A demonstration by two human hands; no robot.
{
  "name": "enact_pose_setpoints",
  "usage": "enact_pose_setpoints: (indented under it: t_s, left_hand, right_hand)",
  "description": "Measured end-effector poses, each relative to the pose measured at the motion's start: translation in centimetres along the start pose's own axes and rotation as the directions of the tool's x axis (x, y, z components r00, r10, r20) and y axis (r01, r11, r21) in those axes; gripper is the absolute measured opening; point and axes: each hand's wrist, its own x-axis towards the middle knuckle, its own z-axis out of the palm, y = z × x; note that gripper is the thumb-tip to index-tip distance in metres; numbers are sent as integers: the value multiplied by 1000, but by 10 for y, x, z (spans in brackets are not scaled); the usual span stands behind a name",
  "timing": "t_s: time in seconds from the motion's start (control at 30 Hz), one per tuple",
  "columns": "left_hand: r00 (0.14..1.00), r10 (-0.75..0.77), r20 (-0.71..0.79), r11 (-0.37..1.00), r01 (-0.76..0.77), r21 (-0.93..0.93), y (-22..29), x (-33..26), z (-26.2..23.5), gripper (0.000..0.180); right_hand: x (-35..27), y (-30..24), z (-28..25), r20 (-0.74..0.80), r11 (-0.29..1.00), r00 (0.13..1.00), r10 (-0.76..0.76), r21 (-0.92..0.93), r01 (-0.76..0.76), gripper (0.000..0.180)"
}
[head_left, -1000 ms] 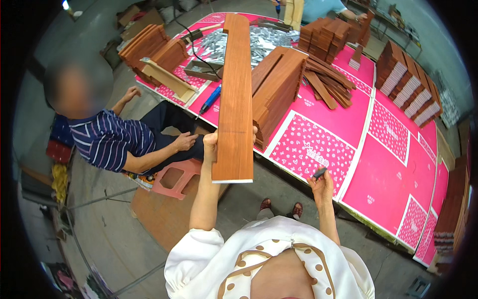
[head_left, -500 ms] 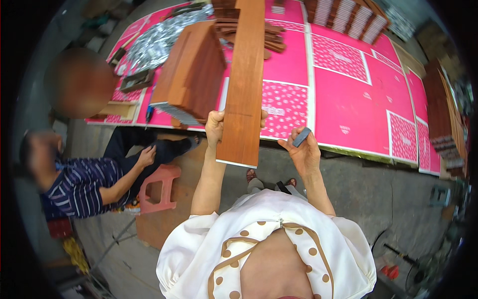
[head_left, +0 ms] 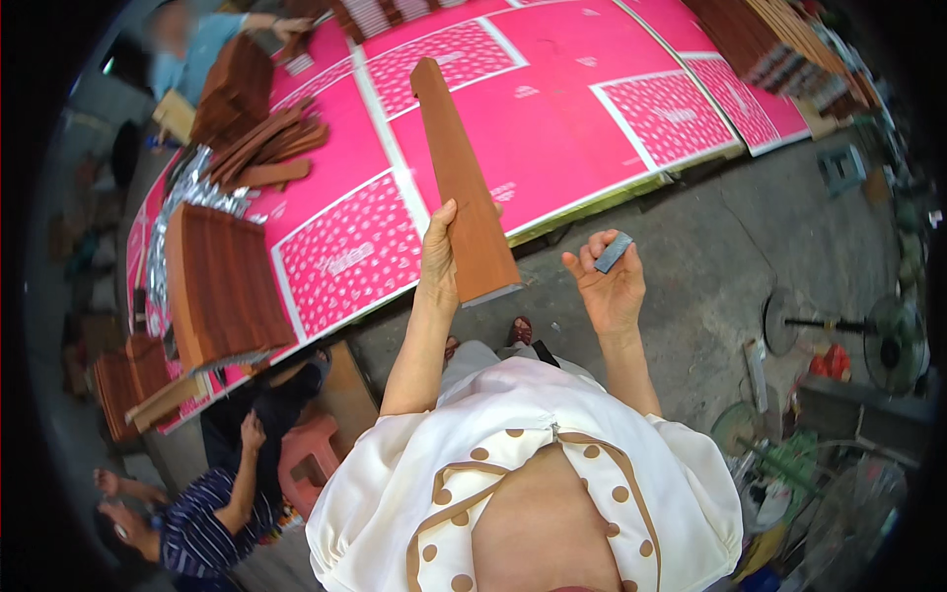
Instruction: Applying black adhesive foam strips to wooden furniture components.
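A long reddish-brown wooden board (head_left: 464, 187) is raised in front of me, its far end over the pink-topped table and its near end above the floor. Around its left edge, close to the near end, my left hand (head_left: 441, 240) is closed, thumb on the upper face and other fingers mostly hidden beneath. To the right of the board and apart from it, my right hand (head_left: 609, 286) pinches a small grey rectangular block (head_left: 613, 253) between thumb and fingers.
The pink table (head_left: 533, 128) bears a stack of boards (head_left: 222, 286), loose wood strips (head_left: 266, 148) and another stack at far right (head_left: 779, 49). One person in a striped shirt (head_left: 219, 528) sits lower left by a pink stool (head_left: 308, 459); another in blue stands far left. A fan (head_left: 893, 345) is right.
My view and body have turned to the right along the table. The board has swung so its far end tilts left, and a different face shows. Both hands keep their holds.
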Motion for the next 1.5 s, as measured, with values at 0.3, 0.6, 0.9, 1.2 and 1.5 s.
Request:
enact_pose_setpoints:
  t_s: [0.3,0.6,0.9,1.2,1.5]
  left_hand:
    - [962,-271,29,912,247,329,-121,121,26,51]
    - [697,-710,100,635,572,520,-221,274,38,65]
    - [498,-855,-146,11,298,954,-405,402,107,46]
    - [587,-797,-140,-31,191,981,-658,496,185,43]
    - [752,-642,-147,79,257,963,-792,622,253,44]
  right_hand:
    - [-20,-113,-77,-201,931,910,-363,-37,364,28]
    - [23,-224,-160,-453,851,728,-514,-162,500,26]
    - [0,-354,-235,-607,652,385,-695,-307,693,25]
    - [-52,-534,-352,-667,494,77,-741,-464,735,25]
    - [4,-785,-452,-586,560,252,-770,-433,707,27]
